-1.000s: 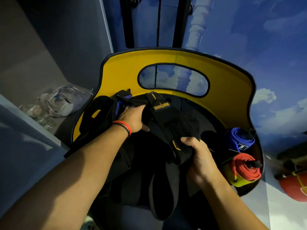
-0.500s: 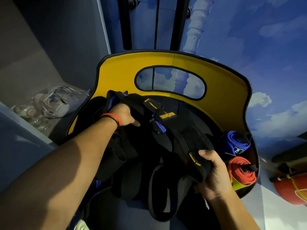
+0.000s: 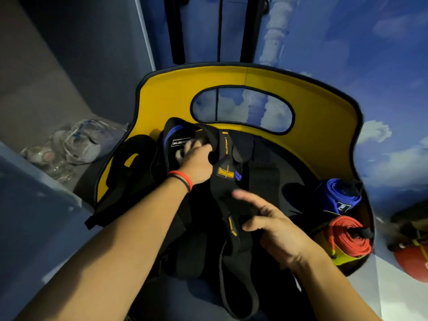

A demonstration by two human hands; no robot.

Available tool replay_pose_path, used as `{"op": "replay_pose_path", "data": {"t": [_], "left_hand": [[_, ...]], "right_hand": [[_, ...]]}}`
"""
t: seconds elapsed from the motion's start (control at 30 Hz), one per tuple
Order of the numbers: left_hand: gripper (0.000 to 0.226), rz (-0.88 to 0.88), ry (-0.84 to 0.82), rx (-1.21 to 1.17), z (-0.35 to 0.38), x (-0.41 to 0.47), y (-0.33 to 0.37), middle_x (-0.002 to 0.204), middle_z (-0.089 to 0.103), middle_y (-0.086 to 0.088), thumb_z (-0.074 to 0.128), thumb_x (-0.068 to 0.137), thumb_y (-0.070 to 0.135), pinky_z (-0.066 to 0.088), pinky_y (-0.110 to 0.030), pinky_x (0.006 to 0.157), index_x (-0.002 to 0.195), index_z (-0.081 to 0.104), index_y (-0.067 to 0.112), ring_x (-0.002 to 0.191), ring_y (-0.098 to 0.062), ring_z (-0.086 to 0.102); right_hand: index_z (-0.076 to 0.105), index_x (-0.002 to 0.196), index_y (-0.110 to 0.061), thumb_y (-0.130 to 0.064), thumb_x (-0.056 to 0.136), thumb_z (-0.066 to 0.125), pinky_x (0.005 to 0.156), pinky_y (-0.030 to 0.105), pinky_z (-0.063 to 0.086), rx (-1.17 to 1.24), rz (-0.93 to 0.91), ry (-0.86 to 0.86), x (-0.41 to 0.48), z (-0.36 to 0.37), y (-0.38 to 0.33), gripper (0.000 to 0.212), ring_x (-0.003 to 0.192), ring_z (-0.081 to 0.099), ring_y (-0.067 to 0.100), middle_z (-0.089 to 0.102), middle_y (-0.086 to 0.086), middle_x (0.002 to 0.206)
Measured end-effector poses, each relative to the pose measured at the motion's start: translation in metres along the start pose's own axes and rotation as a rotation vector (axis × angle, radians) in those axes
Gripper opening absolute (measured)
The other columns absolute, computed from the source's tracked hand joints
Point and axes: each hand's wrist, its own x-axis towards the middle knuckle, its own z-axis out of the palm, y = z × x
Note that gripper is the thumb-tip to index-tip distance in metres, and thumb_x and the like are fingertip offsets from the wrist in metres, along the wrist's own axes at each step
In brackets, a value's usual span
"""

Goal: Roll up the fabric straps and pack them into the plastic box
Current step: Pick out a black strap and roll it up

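A heap of loose black straps [image 3: 261, 181] lies in the container, whose yellow inner wall [image 3: 324, 126] has an oval handle hole. My left hand [image 3: 196, 161], blurred, grips the upper end of a black strap with yellow lettering [image 3: 225, 179], next to a black-and-blue strap with a white label [image 3: 178, 141]. My right hand [image 3: 275, 230] hovers over the lower part of the same strap with index finger and thumb spread, touching it. A rolled blue strap [image 3: 340, 195] and a rolled red strap [image 3: 349, 237] sit at the container's right edge.
A clear bag with pale shoes [image 3: 81, 142] lies on the floor to the left. A red object [image 3: 412, 262] shows at the right edge. Two black poles [image 3: 176, 31] rise behind the container. The wall is painted with sky and clouds.
My right hand has let go of the black strap and spread its fingers. My left hand moved up toward the container's back wall, lifting the strap's upper end.
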Motion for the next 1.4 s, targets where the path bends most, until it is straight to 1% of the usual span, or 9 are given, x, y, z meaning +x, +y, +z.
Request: {"op": "replay_pose_path", "data": {"t": [0.07,0.17,0.4,0.63,0.8,1.0,1.17,1.27,1.4], "left_hand": [[0.012,0.108,0.088,-0.106,0.003,-0.003,0.009,0.1,0.065,-0.003,0.066,0.089,0.023,0.041,-0.036,0.091,0.08,0.063,0.015,0.107,-0.027,0.056],[0.049,0.166,0.174,-0.257,0.001,-0.004,0.013,0.057,0.043,0.003,0.067,0.091,0.02,0.031,-0.034,0.065,0.054,0.036,0.016,0.062,-0.022,0.046],[0.024,0.195,0.139,-0.377,-0.009,-0.009,0.004,0.071,0.067,-0.005,0.07,0.082,0.021,0.052,-0.042,0.064,0.068,0.058,0.004,0.067,-0.022,0.061],[0.035,0.066,0.228,-0.568,-0.019,-0.004,-0.021,0.108,0.076,0.002,0.075,0.08,0.031,0.057,-0.039,0.093,0.112,0.075,0.016,0.103,-0.016,0.07],[0.03,-0.282,0.311,-0.678,-0.027,0.016,-0.04,0.083,0.074,-0.005,0.08,0.08,0.039,0.061,-0.047,0.079,0.087,0.073,0.01,0.08,-0.025,0.071],[0.035,-0.243,0.313,-0.406,-0.045,-0.004,-0.016,0.071,0.06,-0.008,0.072,0.09,0.035,0.051,-0.036,0.067,0.072,0.05,0.014,0.069,-0.031,0.063],[0.028,0.359,-0.157,-0.036,-0.044,-0.087,0.03,0.1,0.063,0.005,0.066,0.082,0.055,0.051,-0.041,0.093,0.09,0.062,0.028,0.099,-0.018,0.062],[0.05,0.523,-0.582,0.443,-0.029,-0.156,0.034,0.15,0.035,0.003,0.055,0.079,0.065,0.012,-0.057,0.12,0.116,0.061,0.033,0.144,-0.023,0.023],[0.041,0.43,-0.666,0.83,-0.034,-0.199,0.007,0.148,0.03,-0.01,0.065,0.085,0.039,0.024,-0.052,0.111,0.122,0.059,0.023,0.136,-0.032,0.026]], "right_hand": [[0.075,0.097,-0.008,-0.011,0.071,0.081,0.076,0.027,0.056,-0.131,0.061,0.089,0.006,0.005,-0.007,0.027,0.089,0.068,0.024,0.073,0.013,0.099],[0.065,0.082,-0.017,-0.056,0.076,0.08,0.075,0.03,0.05,-0.355,0.066,0.399,0.026,0.011,-0.021,0.042,0.084,0.067,0.017,0.072,0.003,0.095],[0.057,0.104,-0.017,-0.057,0.075,0.083,0.066,0.022,0.045,-0.653,-0.198,0.584,0.061,0.039,-0.037,0.056,0.085,0.06,0.006,0.064,-0.007,0.099],[0.073,0.106,-0.009,-0.026,0.102,0.059,0.083,0.037,0.054,-0.164,-0.308,0.287,0.072,0.054,-0.029,0.022,0.088,0.068,0.022,0.074,0.014,0.097],[0.07,0.119,-0.012,-0.027,0.105,0.053,0.096,0.045,0.056,-0.006,-0.348,0.434,0.059,0.051,-0.038,0.026,0.103,0.071,0.032,0.075,0.018,0.111],[0.078,0.104,-0.011,-0.027,0.096,0.065,0.084,0.047,0.057,0.083,-0.194,0.674,0.011,0.022,-0.072,0.022,0.085,0.076,0.032,0.079,0.01,0.095],[0.075,0.1,-0.016,-0.026,0.098,0.061,0.059,0.032,0.059,0.248,-0.102,0.509,-0.034,0.015,-0.081,0.018,0.067,0.075,0.025,0.078,0.007,0.086],[0.076,0.115,-0.018,-0.03,0.096,0.062,0.089,0.047,0.058,0.261,-0.084,0.5,-0.048,0.016,-0.078,0.027,0.099,0.075,0.034,0.077,0.012,0.11],[0.074,0.119,-0.017,-0.03,0.098,0.06,0.101,0.049,0.052,0.243,-0.045,0.523,-0.063,0.011,-0.072,0.029,0.107,0.072,0.034,0.076,0.011,0.115]]}}
